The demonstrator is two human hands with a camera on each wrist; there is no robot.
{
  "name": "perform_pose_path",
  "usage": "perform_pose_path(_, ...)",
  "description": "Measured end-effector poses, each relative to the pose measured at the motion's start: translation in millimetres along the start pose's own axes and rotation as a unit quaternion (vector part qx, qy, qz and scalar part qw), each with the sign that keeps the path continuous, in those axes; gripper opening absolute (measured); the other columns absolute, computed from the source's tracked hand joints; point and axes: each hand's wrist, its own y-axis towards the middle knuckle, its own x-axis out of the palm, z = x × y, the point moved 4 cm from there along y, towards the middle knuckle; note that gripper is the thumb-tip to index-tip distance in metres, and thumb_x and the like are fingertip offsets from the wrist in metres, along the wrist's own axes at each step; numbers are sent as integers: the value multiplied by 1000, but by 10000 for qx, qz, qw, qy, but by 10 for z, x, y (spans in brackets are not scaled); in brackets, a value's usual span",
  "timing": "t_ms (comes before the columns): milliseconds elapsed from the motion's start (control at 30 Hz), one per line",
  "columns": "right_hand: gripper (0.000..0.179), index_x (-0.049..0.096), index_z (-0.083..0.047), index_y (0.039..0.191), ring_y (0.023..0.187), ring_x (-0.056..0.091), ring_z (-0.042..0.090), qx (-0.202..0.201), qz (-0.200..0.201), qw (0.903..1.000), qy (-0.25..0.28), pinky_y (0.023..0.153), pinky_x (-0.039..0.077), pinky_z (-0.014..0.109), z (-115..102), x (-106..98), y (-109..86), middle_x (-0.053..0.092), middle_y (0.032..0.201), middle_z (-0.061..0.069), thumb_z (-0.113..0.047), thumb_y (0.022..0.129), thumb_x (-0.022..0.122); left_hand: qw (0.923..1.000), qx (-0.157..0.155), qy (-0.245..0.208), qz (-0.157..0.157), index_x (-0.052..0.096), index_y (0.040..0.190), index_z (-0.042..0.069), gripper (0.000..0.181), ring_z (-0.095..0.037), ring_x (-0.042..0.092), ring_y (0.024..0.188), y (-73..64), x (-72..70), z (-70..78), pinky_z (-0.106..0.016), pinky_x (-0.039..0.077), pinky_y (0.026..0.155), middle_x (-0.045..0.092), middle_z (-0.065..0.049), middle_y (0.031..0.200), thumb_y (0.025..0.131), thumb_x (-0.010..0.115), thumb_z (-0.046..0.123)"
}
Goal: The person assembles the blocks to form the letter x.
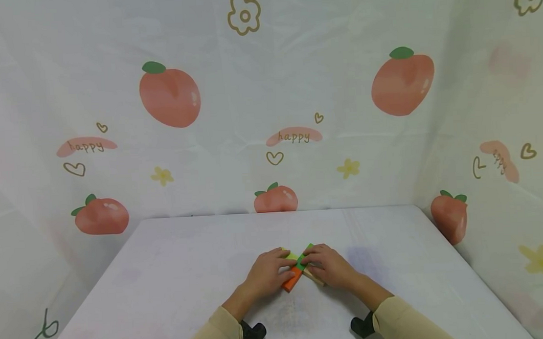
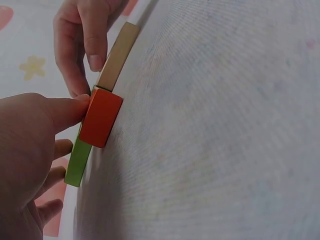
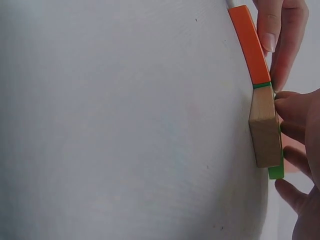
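Observation:
Four-armed and X-shaped, a group of small blocks lies flat on the white table. Its lower left arm is an orange block, and its lower right one a bare wood block. A yellow-green block makes up the upper left and a green block the upper right. My left hand touches the orange and yellow-green blocks from the left, its thumb on the orange one's edge. From the right, my right hand rests its fingers against the green and wood blocks. Fingers partly cover the middle of the X.
Behind the table hangs a white cloth backdrop printed with peaches, hearts and flowers. Black devices stick out under both sleeves near the wrists. The table's far edge lies well beyond the blocks.

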Motion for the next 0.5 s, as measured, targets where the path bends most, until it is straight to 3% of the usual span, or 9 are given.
perform_pose_path(233,18,74,-11,104,107,54,26,-5,220,9996,186,93,45,49,2,0,-14,65,113,7,-3,88,68,10000,70,34,59,71,122,21,31,-26,49,128,7,7,-1,-45,40,102,59,-4,132,93,65,32)
perform_pose_path(500,11,73,-16,99,91,50,15,472,301,9984,27,80,48,36,2,-35,-43,64,101,-2,-14,88,72,10000,-79,29,-22,70,123,23,32,-24,48,129,-5,-23,18,-46,39,102,58,-2,133,93,64,33)
